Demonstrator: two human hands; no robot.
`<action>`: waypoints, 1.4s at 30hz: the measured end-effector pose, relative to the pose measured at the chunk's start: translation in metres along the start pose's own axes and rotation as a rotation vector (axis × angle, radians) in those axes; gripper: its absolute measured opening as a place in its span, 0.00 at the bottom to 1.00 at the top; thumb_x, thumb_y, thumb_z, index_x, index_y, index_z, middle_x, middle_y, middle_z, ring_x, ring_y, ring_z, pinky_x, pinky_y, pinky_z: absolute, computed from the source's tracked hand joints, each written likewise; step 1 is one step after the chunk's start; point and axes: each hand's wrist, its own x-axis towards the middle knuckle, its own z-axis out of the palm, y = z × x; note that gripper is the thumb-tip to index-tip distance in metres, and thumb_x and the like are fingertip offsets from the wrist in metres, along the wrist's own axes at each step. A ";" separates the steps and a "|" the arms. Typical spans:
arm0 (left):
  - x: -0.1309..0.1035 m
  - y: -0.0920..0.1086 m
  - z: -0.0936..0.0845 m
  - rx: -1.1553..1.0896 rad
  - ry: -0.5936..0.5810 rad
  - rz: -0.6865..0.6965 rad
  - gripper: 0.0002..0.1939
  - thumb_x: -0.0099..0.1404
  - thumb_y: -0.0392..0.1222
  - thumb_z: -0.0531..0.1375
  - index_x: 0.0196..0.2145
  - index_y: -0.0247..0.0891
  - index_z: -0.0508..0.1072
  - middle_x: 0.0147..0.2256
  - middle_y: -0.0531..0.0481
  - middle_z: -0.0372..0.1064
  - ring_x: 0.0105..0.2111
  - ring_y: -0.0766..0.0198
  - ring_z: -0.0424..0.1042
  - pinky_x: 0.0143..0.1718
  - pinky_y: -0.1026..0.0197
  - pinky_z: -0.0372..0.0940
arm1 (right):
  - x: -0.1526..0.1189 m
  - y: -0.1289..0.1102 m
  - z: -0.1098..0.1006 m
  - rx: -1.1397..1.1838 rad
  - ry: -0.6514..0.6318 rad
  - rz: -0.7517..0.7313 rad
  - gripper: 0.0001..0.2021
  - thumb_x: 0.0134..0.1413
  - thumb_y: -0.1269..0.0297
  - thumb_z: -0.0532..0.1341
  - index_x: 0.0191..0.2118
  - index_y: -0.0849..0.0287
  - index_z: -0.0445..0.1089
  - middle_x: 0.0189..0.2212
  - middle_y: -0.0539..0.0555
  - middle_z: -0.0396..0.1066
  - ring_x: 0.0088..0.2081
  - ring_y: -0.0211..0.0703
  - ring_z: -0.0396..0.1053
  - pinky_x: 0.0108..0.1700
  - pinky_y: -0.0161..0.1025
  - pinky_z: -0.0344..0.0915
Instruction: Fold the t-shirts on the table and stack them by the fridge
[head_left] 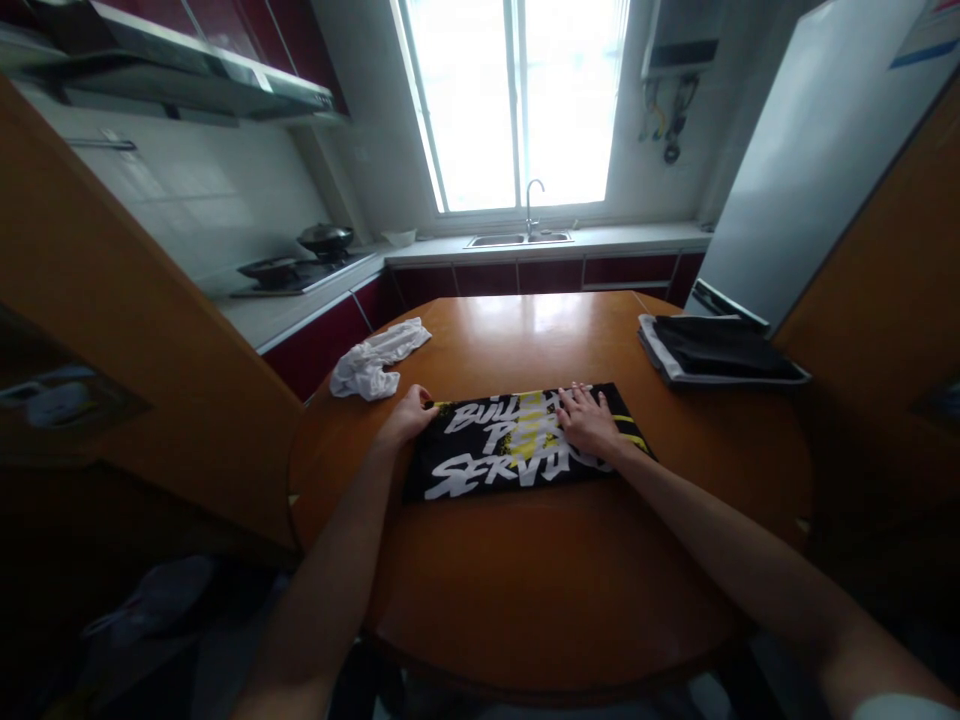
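Observation:
A folded black T-shirt (480, 470) with bold white lettering and yellow patches lies flat on the wooden table (555, 580) in front of me. At its far left corner, my left hand (409, 414) has its fingers closed on the edge of the cloth. My right hand (589, 422) rests palm down on the right part of the shirt, fingers spread, covering some of the print.
A crumpled white cloth (375, 360) lies at the table's left. Several folded dark and light garments (720, 350) are stacked at the right, near the fridge (810, 150). Beyond the table are a sink (499, 240) and a stove with pans (325, 238).

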 end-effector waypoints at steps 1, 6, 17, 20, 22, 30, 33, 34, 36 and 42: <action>0.000 0.000 0.000 -0.011 -0.001 0.033 0.21 0.62 0.39 0.63 0.52 0.35 0.69 0.41 0.45 0.74 0.38 0.61 0.74 0.37 0.65 0.66 | -0.001 -0.001 -0.001 0.004 0.004 0.001 0.28 0.71 0.56 0.46 0.71 0.60 0.55 0.73 0.63 0.44 0.73 0.55 0.41 0.70 0.61 0.37; -0.005 0.013 -0.008 -0.024 0.029 0.236 0.32 0.56 0.36 0.63 0.60 0.37 0.67 0.43 0.46 0.74 0.39 0.59 0.74 0.42 0.62 0.68 | -0.004 -0.009 -0.014 0.122 0.168 -0.012 0.24 0.70 0.60 0.48 0.64 0.65 0.66 0.69 0.65 0.55 0.70 0.55 0.50 0.70 0.56 0.41; -0.062 0.086 0.014 -0.273 -0.023 0.563 0.31 0.59 0.41 0.62 0.60 0.40 0.67 0.32 0.56 0.65 0.27 0.67 0.66 0.31 0.65 0.65 | -0.020 -0.066 -0.006 1.330 -0.182 -0.177 0.16 0.60 0.54 0.59 0.42 0.60 0.78 0.36 0.55 0.78 0.36 0.44 0.77 0.38 0.39 0.72; -0.071 0.092 0.034 -0.310 -0.114 0.640 0.30 0.58 0.40 0.63 0.59 0.39 0.68 0.30 0.57 0.64 0.25 0.69 0.63 0.28 0.66 0.62 | -0.026 -0.075 -0.004 1.501 -0.263 -0.169 0.14 0.56 0.55 0.63 0.43 0.58 0.78 0.36 0.52 0.78 0.36 0.43 0.77 0.42 0.40 0.73; -0.073 0.091 0.046 -0.318 -0.152 0.662 0.31 0.59 0.40 0.64 0.60 0.39 0.68 0.30 0.57 0.64 0.25 0.69 0.63 0.28 0.66 0.62 | -0.028 -0.077 -0.003 1.547 -0.286 -0.157 0.12 0.54 0.58 0.64 0.42 0.57 0.78 0.35 0.51 0.78 0.37 0.43 0.77 0.44 0.41 0.74; -0.078 0.084 0.046 -0.259 -0.303 0.706 0.36 0.62 0.34 0.56 0.68 0.38 0.59 0.38 0.49 0.72 0.36 0.63 0.72 0.42 0.60 0.69 | -0.030 -0.076 0.007 1.571 -0.233 0.000 0.30 0.53 0.68 0.61 0.64 0.54 0.64 0.27 0.45 0.75 0.30 0.39 0.75 0.43 0.42 0.75; -0.078 0.083 0.033 -0.324 -0.425 0.692 0.39 0.64 0.35 0.55 0.71 0.40 0.51 0.42 0.48 0.75 0.40 0.62 0.75 0.47 0.59 0.69 | -0.030 -0.076 0.007 1.567 -0.257 -0.005 0.22 0.53 0.70 0.61 0.55 0.57 0.72 0.30 0.47 0.75 0.32 0.38 0.75 0.44 0.40 0.75; -0.076 0.082 0.031 -0.368 -0.473 0.685 0.40 0.65 0.36 0.55 0.72 0.40 0.49 0.43 0.48 0.76 0.41 0.62 0.75 0.48 0.58 0.69 | -0.030 -0.076 0.007 1.568 -0.270 -0.001 0.18 0.53 0.70 0.60 0.50 0.58 0.75 0.31 0.49 0.76 0.33 0.39 0.76 0.45 0.40 0.75; -0.071 0.080 0.029 -0.483 -0.531 0.641 0.39 0.65 0.37 0.56 0.71 0.40 0.49 0.41 0.49 0.77 0.39 0.63 0.76 0.46 0.58 0.70 | -0.030 -0.076 0.007 1.574 -0.283 0.020 0.14 0.53 0.69 0.61 0.45 0.59 0.78 0.34 0.51 0.77 0.36 0.40 0.76 0.47 0.41 0.74; -0.056 0.077 0.033 -0.599 -0.412 0.456 0.21 0.64 0.39 0.57 0.55 0.37 0.71 0.31 0.53 0.73 0.29 0.65 0.75 0.33 0.62 0.71 | -0.030 -0.077 0.004 1.565 -0.239 0.110 0.14 0.54 0.66 0.65 0.46 0.59 0.79 0.35 0.53 0.79 0.39 0.46 0.77 0.50 0.48 0.74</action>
